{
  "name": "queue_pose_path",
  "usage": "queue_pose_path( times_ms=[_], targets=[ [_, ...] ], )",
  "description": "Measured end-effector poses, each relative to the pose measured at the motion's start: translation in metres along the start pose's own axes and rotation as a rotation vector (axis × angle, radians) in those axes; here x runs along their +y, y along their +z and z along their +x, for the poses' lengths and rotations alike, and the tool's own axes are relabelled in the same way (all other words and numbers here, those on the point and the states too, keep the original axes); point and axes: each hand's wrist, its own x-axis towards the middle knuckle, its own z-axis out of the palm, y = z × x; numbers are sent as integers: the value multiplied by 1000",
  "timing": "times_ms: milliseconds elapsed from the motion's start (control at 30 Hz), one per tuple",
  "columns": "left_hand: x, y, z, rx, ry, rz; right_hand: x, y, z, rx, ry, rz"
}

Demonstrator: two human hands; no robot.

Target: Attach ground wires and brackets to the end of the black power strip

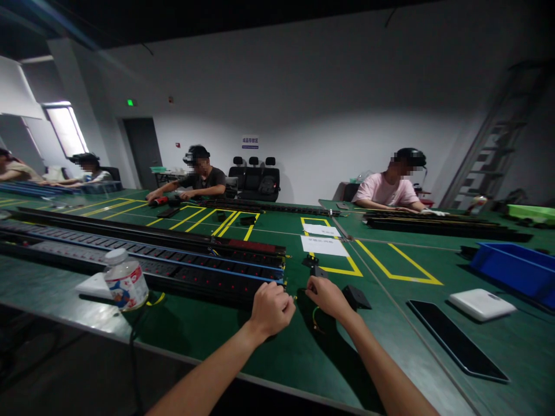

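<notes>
My left hand is closed in a fist at the right end of a long black rail with red dots. Whatever it grips, if anything, is hidden. Close by on the right, my right hand has its fingers curled inward, and what lies in them cannot be made out. Just beyond its fingers sits a small black part. A black block lies beside the right wrist. Thin coloured wires show below that hand on the green table.
A plastic bottle stands at the left. On the right are a dark phone-like slab, a white box and a blue bin. White paper sheets lie ahead. Several co-workers sit across the table, one in pink.
</notes>
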Motion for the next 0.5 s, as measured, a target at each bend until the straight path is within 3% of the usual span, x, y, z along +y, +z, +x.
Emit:
queue_pose_path(
  times_ms=[500],
  targets=[
    [0,0,0,12,1,-8,-3,-3,-1,-9,6,-3]
  ],
)
